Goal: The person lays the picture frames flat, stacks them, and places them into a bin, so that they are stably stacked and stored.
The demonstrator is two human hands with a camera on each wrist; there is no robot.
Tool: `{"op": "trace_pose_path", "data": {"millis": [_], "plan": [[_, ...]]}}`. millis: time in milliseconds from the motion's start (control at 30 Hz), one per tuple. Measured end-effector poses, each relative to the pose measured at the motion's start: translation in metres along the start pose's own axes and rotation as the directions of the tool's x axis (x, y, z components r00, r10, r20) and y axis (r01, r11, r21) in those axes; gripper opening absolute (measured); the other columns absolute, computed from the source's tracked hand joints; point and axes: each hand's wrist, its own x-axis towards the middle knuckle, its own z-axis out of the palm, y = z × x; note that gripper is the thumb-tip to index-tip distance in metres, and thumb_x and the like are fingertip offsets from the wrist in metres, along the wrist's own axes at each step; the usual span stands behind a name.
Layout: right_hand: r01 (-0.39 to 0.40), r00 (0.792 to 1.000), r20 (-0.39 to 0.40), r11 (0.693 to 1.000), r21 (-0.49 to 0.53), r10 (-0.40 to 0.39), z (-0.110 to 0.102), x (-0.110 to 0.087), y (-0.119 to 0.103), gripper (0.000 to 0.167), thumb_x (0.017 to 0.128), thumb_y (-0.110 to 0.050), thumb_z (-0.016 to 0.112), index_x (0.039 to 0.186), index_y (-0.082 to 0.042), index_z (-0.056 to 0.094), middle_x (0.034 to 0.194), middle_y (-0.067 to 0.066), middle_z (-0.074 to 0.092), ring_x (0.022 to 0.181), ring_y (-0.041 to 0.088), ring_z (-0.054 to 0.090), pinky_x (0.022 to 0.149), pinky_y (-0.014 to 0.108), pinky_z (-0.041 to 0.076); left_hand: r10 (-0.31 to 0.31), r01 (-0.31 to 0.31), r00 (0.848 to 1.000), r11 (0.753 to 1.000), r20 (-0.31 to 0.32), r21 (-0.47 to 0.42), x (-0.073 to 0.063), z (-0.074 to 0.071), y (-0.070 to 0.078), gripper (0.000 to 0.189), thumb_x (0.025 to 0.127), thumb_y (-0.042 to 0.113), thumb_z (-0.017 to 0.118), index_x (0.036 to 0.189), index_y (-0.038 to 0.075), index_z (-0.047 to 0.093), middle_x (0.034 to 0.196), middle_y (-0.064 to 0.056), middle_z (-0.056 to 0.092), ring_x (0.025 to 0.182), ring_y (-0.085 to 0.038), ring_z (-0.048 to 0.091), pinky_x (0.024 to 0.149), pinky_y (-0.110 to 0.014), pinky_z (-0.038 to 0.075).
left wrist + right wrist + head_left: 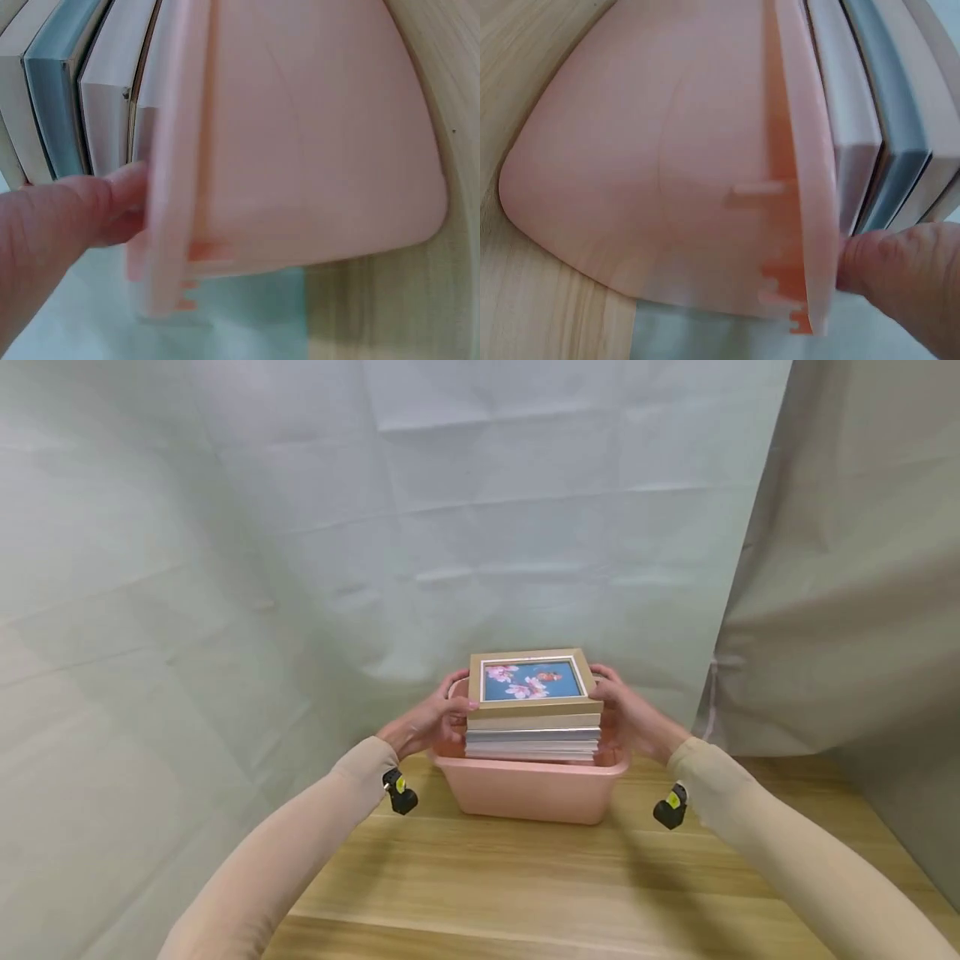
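A stack of picture frames (532, 737) stands in a pink plastic bin (528, 792), its upper part above the rim. On top lies a gold-edged picture frame (532, 682) showing pink flowers on blue. Beneath it come cream, grey-blue and white frame edges. My left hand (431, 717) grips the stack's left side, thumb near the top frame's front corner. On the opposite side my right hand (636, 714) holds the stack. Both wrist views show the left hand (67, 217) and the right hand (911, 262) at the bin's rim beside the frames; some fingertips are hidden.
The bin rests on a wooden table (465, 885) close to a pale hanging cloth (525, 527) behind it. Another cloth (855, 568) hangs at the right. A small black device (401, 792) sits on the left wrist, and a similar device (671, 807) on the right.
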Motion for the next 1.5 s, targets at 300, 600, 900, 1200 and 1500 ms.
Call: {"op": "trace_pose_path", "data": {"millis": [300, 600, 900, 1200, 1500], "plan": [[-0.15, 0.959, -0.22, 0.98, 0.132, 0.176, 0.028, 0.025, 0.009, 0.074, 0.089, -0.027, 0.044, 0.161, -0.031, 0.024, 0.15, 0.015, 0.043, 0.127, 0.035, 0.05, 0.094, 0.049, 0.053, -0.091, 0.094, 0.995, 0.992, 0.04, -0.079, 0.013, -0.002, -0.009, 0.088, 0.097, 0.021, 0.056, 0.168, 0.035, 0.006, 0.155, -0.019, 0.041, 0.128, -0.033, 0.05, 0.109, -0.052, 0.05], [-0.273, 0.92, -0.226, 0.938, 0.211, 0.319, 0.033, 0.046, 0.026, 0.07, 0.083, -0.03, 0.044, 0.152, -0.014, 0.041, 0.146, 0.01, 0.052, 0.125, 0.027, 0.054, 0.099, 0.042, 0.052, -0.14, 0.141, 0.99, 0.983, 0.016, -0.114, 0.02, 0.001, -0.019, 0.094, 0.09, 0.015, 0.051, 0.167, 0.034, 0.001, 0.164, -0.023, 0.032, 0.141, -0.037, 0.042, 0.128, -0.061, 0.036], [-0.246, 0.929, -0.25, 0.96, 0.133, 0.273, 0.045, 0.036, 0.025, 0.06, 0.084, -0.021, 0.039, 0.143, -0.014, 0.043, 0.152, 0.012, 0.05, 0.128, 0.03, 0.051, 0.099, 0.043, 0.048, -0.191, 0.188, 0.98, 0.98, -0.056, -0.06, 0.016, 0.009, -0.021, 0.101, 0.084, 0.015, 0.059, 0.166, 0.025, 0.002, 0.155, -0.019, 0.041, 0.129, -0.033, 0.048, 0.104, -0.046, 0.051], [-0.171, 0.928, -0.337, 0.985, -0.005, 0.16, 0.035, 0.043, 0.036, 0.01, 0.077, -0.007, 0.04, 0.086, -0.012, 0.042, 0.112, 0.006, 0.06, 0.1, 0.024, 0.053, 0.085, 0.033, 0.041, -0.198, 0.203, 0.965, 0.979, -0.17, 0.015, 0.034, 0.033, -0.036, 0.093, 0.086, 0.024, 0.078, 0.158, 0.018, 0.019, 0.139, -0.015, 0.05, 0.111, -0.025, 0.06, 0.087, -0.036, 0.061], [-0.237, 0.917, -0.36, 0.96, -0.148, 0.171, 0.035, 0.05, 0.046, 0.035, 0.071, -0.011, 0.047, 0.104, -0.006, 0.038, 0.138, 0.012, 0.029, 0.122, 0.032, 0.036, 0.102, 0.04, 0.033, -0.222, 0.253, 0.955, 0.957, -0.198, 0.144, 0.048, 0.036, -0.046, 0.102, 0.082, 0.03, 0.083, 0.158, 0.014, 0.016, 0.15, -0.017, 0.038, 0.116, -0.027, 0.054, 0.099, -0.038, 0.054]]}}
